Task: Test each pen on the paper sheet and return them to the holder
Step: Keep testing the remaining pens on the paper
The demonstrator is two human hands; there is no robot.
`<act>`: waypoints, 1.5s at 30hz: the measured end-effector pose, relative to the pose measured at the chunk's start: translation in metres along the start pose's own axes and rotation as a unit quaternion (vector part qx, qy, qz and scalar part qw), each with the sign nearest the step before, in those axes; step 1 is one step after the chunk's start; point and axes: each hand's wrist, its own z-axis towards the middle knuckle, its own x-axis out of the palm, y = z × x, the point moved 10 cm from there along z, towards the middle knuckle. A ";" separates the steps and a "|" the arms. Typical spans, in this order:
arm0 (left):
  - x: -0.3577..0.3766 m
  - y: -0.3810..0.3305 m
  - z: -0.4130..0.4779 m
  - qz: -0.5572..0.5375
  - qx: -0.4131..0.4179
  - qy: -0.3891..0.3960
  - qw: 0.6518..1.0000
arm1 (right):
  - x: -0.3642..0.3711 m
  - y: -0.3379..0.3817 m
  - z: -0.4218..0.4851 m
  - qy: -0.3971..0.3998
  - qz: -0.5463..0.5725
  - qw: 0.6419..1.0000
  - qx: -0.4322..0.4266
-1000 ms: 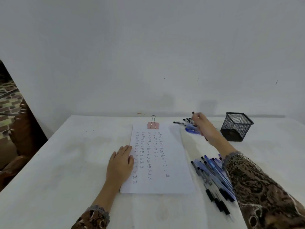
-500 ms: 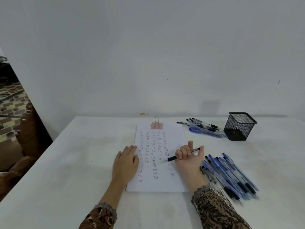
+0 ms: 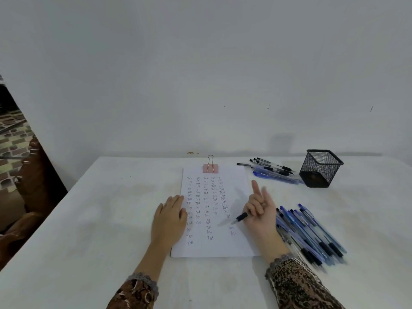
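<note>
A white paper sheet, covered in rows of small written words, lies in the middle of the table under a pink binder clip. My left hand rests flat on the sheet's left edge. My right hand hovers over the sheet's right side and holds a black-gripped pen, tip pointing down-left at the paper, with two fingers sticking up. A black mesh holder stands at the back right; no pens show above its rim.
A small group of pens lies left of the holder. A larger pile of blue and black pens lies right of my right hand. The white table meets a grey wall behind; its left edge drops off beside dark furniture.
My right hand came back from the pens near the holder with a pen, brought it over the sheet, and has now lifted two fingers. My left hand stayed on the paper.
</note>
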 end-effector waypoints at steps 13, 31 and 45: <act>0.005 0.001 0.001 0.016 -0.002 0.020 1.000 | -0.031 0.000 -0.022 -0.060 -0.207 0.976 0.033; 0.006 0.001 0.001 0.015 0.002 0.012 1.000 | -0.009 0.010 -0.041 -0.014 -0.563 0.815 -0.138; 0.003 -0.001 0.000 0.009 -0.002 0.011 1.000 | -0.008 -0.002 -0.039 0.013 -0.654 0.745 -0.134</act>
